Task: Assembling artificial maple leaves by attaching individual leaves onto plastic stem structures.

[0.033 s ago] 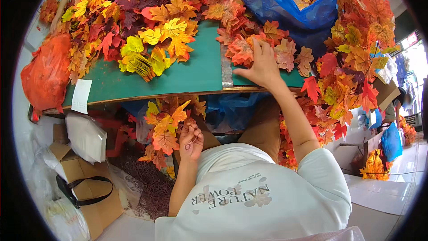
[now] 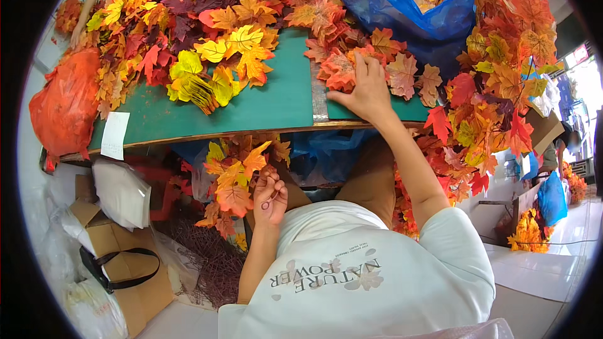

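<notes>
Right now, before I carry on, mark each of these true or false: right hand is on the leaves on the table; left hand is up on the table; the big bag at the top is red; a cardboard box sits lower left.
1. The right hand rests on artificial maple leaves on the green table. True.
2. The left hand is on the table. False: it is below the table edge, holding a leaf sprig.
3. The big bag at the top is red. False: it is blue.
4. A cardboard box sits lower left. True.

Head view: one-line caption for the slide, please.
Right hand presses orange leaves on the green table; left hand holds a leaf sprig below.
</notes>
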Tool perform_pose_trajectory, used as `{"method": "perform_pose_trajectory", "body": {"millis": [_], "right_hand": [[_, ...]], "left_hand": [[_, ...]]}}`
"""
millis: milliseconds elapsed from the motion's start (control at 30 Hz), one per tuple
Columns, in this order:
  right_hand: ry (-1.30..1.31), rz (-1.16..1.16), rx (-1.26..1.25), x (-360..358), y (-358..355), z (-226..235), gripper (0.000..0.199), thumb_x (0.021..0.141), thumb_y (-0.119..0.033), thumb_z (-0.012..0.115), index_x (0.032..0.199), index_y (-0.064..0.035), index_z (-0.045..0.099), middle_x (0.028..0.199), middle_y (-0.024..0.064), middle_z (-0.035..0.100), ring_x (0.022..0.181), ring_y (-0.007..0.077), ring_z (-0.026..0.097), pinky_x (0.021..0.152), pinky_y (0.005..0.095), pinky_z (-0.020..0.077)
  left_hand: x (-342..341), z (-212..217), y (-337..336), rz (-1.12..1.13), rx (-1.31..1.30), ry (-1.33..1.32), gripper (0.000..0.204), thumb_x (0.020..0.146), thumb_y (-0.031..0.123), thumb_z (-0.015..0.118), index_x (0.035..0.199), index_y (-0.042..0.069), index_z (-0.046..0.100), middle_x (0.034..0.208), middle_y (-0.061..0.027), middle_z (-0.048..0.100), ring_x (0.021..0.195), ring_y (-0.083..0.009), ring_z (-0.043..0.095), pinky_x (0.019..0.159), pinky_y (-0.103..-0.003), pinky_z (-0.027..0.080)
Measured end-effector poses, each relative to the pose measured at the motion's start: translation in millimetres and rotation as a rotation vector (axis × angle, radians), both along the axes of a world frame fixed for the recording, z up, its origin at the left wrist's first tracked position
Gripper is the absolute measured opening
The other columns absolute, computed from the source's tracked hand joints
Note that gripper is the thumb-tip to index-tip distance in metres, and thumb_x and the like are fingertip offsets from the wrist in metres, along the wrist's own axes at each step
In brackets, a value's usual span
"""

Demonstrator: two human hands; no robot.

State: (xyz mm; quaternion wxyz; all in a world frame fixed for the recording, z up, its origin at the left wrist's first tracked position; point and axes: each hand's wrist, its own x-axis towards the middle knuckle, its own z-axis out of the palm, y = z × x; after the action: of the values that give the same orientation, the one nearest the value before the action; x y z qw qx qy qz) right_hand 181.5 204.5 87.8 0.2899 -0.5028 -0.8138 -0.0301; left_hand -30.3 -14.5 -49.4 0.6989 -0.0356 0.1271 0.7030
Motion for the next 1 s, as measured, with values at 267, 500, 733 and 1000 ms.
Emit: {"method": "perform_pose_trajectory", "body": {"millis": [267,500,733,1000], "right_hand": [[-0.068,0.012,0.131,8.9,33.3,-26.1,0.038,0.063,0.0,0.063,0.1,-0.0038,0.06,0.091,0.0137,0.059,0.088,0.0334,0.056,0.074,0.0394,0.0478],[0.836,0.001,-0.016,27.6,36.0,13.6,0.021,0.085,-0.01,0.062,0.104,-0.0012,0.059,0.096,0.0056,0.063,0.079,0.0156,0.06,0.066,0.0282,0.0481],[1.728,0.27,-0.688,17.5,62.1,-8.1,0.02,0.087,-0.005,0.059,0.106,-0.001,0.054,0.1,0.0067,0.061,0.083,0.0173,0.061,0.069,0.0287,0.0526],[0.44,-0.145,-0.024,31.9,34.7,-26.2,0.067,0.082,-0.021,0.067,0.131,0.0073,0.031,0.123,0.0211,0.046,0.113,0.0318,0.046,0.097,0.0395,0.0367]], "left_hand": [[4.7,-3.5,-4.7,0.011,-0.017,0.022,0.011,0.089,0.006,0.056,0.099,0.008,0.057,0.092,-0.005,0.06,0.076,-0.0141,0.057,0.067,-0.026,0.052],[2.0,-5.7,-5.4,0.018,-0.079,0.051,0.009,0.088,0.005,0.056,0.097,0.007,0.059,0.091,-0.0047,0.06,0.076,-0.0144,0.057,0.066,-0.025,0.052],[7.9,-6.0,-1.2,-0.001,-0.08,0.046,0.011,0.089,0.004,0.055,0.098,0.008,0.06,0.092,-0.0052,0.061,0.075,-0.0146,0.057,0.066,-0.025,0.052],[6.6,-9.2,-4.9,0.015,-0.148,0.054,0.012,0.088,0.003,0.056,0.097,0.008,0.06,0.092,-0.0051,0.061,0.076,-0.0154,0.059,0.067,-0.026,0.052]]}}
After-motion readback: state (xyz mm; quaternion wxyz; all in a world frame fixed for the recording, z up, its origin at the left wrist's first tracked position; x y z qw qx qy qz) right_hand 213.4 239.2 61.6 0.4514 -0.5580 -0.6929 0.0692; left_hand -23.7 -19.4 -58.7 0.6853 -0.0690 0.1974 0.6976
